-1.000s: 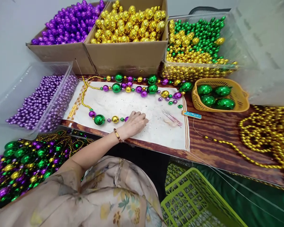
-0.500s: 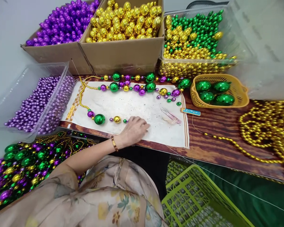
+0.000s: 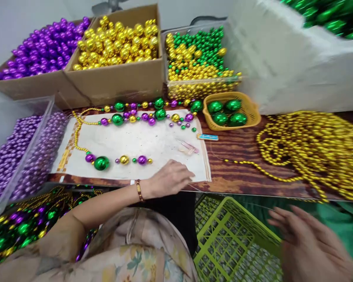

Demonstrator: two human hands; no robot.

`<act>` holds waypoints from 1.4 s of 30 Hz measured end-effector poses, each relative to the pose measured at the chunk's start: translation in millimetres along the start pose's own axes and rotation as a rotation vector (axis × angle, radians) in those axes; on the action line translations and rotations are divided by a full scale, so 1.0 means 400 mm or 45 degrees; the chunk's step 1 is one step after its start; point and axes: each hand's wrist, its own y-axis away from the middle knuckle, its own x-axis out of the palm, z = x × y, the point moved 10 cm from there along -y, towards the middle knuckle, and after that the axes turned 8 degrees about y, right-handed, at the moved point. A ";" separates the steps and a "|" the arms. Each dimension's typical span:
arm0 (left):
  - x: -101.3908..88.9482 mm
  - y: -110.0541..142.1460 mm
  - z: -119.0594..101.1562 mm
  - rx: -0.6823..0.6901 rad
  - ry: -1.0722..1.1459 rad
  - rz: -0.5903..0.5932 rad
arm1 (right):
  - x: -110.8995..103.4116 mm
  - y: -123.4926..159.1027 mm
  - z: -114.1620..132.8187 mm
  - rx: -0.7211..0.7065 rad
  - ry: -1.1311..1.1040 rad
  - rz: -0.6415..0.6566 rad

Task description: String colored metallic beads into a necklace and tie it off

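My left hand (image 3: 170, 178), with a bracelet on its wrist, is closed over the front edge of the white cloth (image 3: 129, 137), pinching a thin thread (image 3: 257, 205). The thread stretches rightward below the table edge to my right hand (image 3: 312, 239), which is blurred; its thumb and fingertips are closed on it. Left of my left hand lie loose beads: a purple bead (image 3: 142, 159), a gold bead (image 3: 124, 159) and small ones. Further left, a large green bead (image 3: 101, 163) ends a strand of small gold beads (image 3: 76, 135). A finished-looking bead strand (image 3: 117, 119) curves along the cloth's back.
Boxes of purple beads (image 3: 47, 49) and gold beads (image 3: 120, 45) stand behind, beside a clear bin (image 3: 200, 81). An orange basket (image 3: 254, 115) holds green beads. Gold bead strings (image 3: 320, 152) heap at right. A green crate (image 3: 211, 235) sits below the table; a blue-handled tool (image 3: 208, 137) lies on it.
My right hand has come into view at the lower right. My left hand has moved right, uncovering the purple and gold beads; the view has swung right.
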 end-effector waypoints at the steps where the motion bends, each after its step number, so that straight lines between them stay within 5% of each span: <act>1: -0.043 -0.042 0.018 -0.024 -0.013 -0.081 | 0.017 0.003 -0.009 -0.042 0.042 0.043; 4: -0.176 -0.208 0.066 -0.057 -0.081 -0.321 | 0.078 0.023 -0.057 -0.036 0.103 0.231; 7: -0.234 -0.410 0.102 -0.090 -0.342 -0.322 | 0.126 0.045 -0.106 -0.002 0.113 0.357; 12: -0.202 -0.643 0.170 -0.225 -0.833 -0.149 | 0.169 0.064 -0.156 0.044 0.069 0.468; 19: -0.154 -0.720 0.205 -0.296 -0.899 -0.005 | 0.141 0.055 -0.174 0.070 0.063 0.417; 22: -0.199 -0.693 0.190 -0.252 -0.546 -0.162 | 0.139 0.058 -0.166 0.055 0.049 0.409; 26: -0.261 -0.550 0.183 -0.220 0.552 -0.408 | 0.173 0.075 -0.144 0.030 0.015 0.470; 29: -0.222 -0.392 0.187 -0.385 1.310 -0.387 | 0.225 0.102 -0.118 -0.006 -0.004 0.583; 31: -0.190 -0.291 0.164 -0.416 1.569 -0.354 | 0.261 0.123 -0.095 -0.052 -0.005 0.655; 33: -0.174 -0.201 0.136 -0.372 1.557 -0.368 | 0.296 0.143 -0.071 -0.102 0.005 0.706; 36: -0.171 -0.097 0.068 -0.178 1.073 -0.360 | 0.332 0.161 -0.043 -0.141 0.039 0.655; 42: -0.129 0.014 -0.044 0.138 0.275 -0.294 | 0.412 0.187 -0.057 -0.031 -0.053 0.484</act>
